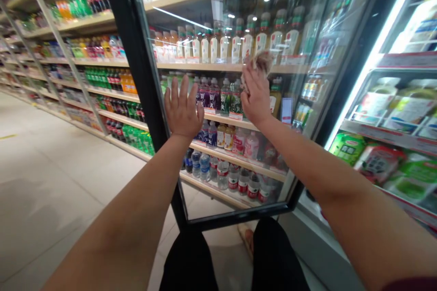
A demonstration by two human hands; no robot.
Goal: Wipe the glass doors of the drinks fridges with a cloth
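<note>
A glass cooler door (300, 113) with a black frame (136, 63) stands swung open in front of me. My left hand (182, 109) lies flat on the glass near the frame, fingers stretched up and apart, holding nothing. My right hand (256, 95) is pressed to the glass further right, fingers closed on a crumpled pale cloth or paper wad (262, 61) that sticks out above them. Through the glass I see shelves of bottled drinks (235, 43).
The lit cooler interior (385, 145) with packaged goods is at the right. Long open shelves of drinks (102, 77) run along the aisle behind the door. Tiled floor (51, 182) spreads to the left. My dark-trousered legs (273, 254) are below.
</note>
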